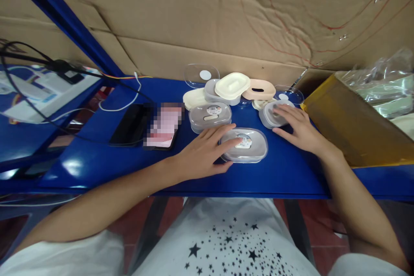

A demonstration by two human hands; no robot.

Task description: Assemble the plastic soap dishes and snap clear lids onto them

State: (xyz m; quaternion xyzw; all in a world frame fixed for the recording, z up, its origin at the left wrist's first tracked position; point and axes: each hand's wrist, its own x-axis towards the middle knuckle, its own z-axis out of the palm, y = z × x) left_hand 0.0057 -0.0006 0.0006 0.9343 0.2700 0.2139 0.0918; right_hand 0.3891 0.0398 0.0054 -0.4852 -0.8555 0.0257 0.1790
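Near the front of the blue table lies an oval plastic box point(255, 148) with a clear lid and a round label. My left hand point(207, 151) rests over its left side, fingers spread, one fingertip at the label. Farther right, my right hand point(297, 125) reaches over a smaller pale grey box point(268, 116), its fingers stretched out across the top. Another lidded oval box point(210, 116) stands just behind my left hand. Behind it are a cream oval piece point(232, 85), a peach lid with a slot point(258, 89) and a clear lid point(197, 75).
A phone point(164, 127) and a dark flat object point(129, 125) lie at the left, with black and white cables around. A yellow-edged carton point(359, 125) containing plastic-wrapped pieces stands at the right. Cardboard point(181, 17) lines the back, beside a blue post point(71, 21).
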